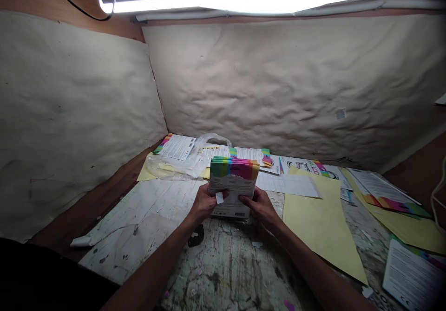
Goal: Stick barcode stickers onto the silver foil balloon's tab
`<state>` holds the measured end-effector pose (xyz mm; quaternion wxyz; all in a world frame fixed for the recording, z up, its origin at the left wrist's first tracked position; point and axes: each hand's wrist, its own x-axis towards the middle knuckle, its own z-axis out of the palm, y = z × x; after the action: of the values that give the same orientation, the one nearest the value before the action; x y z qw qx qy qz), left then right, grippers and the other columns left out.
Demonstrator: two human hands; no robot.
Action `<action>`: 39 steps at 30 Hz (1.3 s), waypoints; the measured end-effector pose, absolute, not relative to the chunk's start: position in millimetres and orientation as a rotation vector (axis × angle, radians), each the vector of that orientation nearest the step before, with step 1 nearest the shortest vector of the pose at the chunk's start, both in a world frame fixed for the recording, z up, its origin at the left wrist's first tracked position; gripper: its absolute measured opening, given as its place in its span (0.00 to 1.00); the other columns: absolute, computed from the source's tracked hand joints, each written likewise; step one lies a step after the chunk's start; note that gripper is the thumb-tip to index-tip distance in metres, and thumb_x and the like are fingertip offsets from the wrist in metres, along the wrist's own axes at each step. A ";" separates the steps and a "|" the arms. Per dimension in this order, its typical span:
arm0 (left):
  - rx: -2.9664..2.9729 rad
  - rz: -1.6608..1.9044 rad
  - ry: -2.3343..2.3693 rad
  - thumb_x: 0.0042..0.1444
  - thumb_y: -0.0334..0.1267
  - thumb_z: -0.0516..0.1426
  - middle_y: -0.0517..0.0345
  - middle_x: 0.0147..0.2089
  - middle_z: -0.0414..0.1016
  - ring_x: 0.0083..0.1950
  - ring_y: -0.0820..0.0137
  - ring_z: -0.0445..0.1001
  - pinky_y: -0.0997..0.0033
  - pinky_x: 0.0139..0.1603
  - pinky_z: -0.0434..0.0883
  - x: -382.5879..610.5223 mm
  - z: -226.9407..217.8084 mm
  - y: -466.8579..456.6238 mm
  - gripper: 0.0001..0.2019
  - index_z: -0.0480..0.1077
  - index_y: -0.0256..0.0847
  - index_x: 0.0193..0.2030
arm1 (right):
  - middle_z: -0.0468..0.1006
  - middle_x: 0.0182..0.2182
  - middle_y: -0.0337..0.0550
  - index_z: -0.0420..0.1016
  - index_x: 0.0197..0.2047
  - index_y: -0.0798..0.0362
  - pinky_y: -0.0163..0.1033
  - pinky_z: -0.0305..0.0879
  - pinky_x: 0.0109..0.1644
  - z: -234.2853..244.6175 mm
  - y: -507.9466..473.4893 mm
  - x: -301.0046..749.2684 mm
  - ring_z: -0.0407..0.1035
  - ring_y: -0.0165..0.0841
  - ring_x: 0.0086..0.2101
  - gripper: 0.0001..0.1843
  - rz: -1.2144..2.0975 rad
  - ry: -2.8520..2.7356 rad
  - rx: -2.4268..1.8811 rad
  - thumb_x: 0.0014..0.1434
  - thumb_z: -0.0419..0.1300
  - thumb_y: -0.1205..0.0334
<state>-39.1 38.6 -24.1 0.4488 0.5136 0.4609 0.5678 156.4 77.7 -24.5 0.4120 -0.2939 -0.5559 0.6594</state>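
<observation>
Between my two hands a stack of printed cardboard packages point(232, 185) stands upright above the table. Its front shows a rainbow-coloured top band, lines of small print and a barcode at the lower right. My left hand point(205, 202) is closed on the stack's left edge, and a small white paper piece point(219, 197) sits at its thumb. On the right edge, my right hand point(260, 204) grips the stack with its thumb across the front. The fingers behind the stack are hidden.
The worn table point(223, 264) is speckled with scraps. A clear plastic bag point(184, 162) and more printed packages point(176, 146) lie along the back wall. To the right are yellow paper sheets point(313, 223), a white gridded sheet point(289, 184) and further packages point(414, 274). A lit tube lamp point(149, 5) hangs above.
</observation>
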 end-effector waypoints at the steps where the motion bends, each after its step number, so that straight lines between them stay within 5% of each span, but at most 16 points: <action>1: 1.279 1.404 1.137 0.45 0.40 0.67 0.49 0.41 0.80 0.42 0.57 0.78 0.64 0.40 0.74 -38.5 -23.2 38.2 0.19 0.76 0.34 0.44 | 0.81 0.43 0.47 0.76 0.46 0.52 0.50 0.72 0.46 -23.3 77.4 156.4 0.74 0.46 0.42 0.24 1.658 -1.407 -0.750 0.47 0.71 0.52; 17: 1.374 1.440 1.144 0.47 0.36 0.66 0.51 0.43 0.80 0.44 0.56 0.77 0.65 0.41 0.74 -27.2 -14.3 26.2 0.15 0.78 0.37 0.43 | 0.83 0.35 0.44 0.82 0.39 0.52 0.47 0.73 0.40 -23.6 69.7 149.8 0.76 0.45 0.36 0.18 1.548 -1.395 -0.847 0.42 0.73 0.59; 26: 1.336 1.315 0.901 0.53 0.38 0.63 0.48 0.54 0.73 0.53 0.58 0.72 0.67 0.47 0.71 -36.2 -5.8 25.8 0.25 0.66 0.40 0.58 | 0.83 0.35 0.46 0.81 0.37 0.54 0.49 0.73 0.40 -21.1 72.7 152.3 0.76 0.46 0.35 0.20 1.608 -1.269 -0.881 0.38 0.75 0.60; 39: 1.345 1.239 0.989 0.48 0.38 0.65 0.52 0.38 0.79 0.40 0.60 0.76 0.69 0.35 0.71 -42.2 -16.3 29.2 0.15 0.77 0.34 0.43 | 0.83 0.36 0.46 0.81 0.37 0.54 0.49 0.73 0.40 -18.6 70.6 152.5 0.76 0.47 0.37 0.21 1.639 -1.298 -0.901 0.37 0.75 0.59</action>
<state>-42.2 29.2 -16.3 0.5065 0.5579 0.4102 0.5138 152.5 70.6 -18.6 0.4191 -0.3594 -0.5175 0.6537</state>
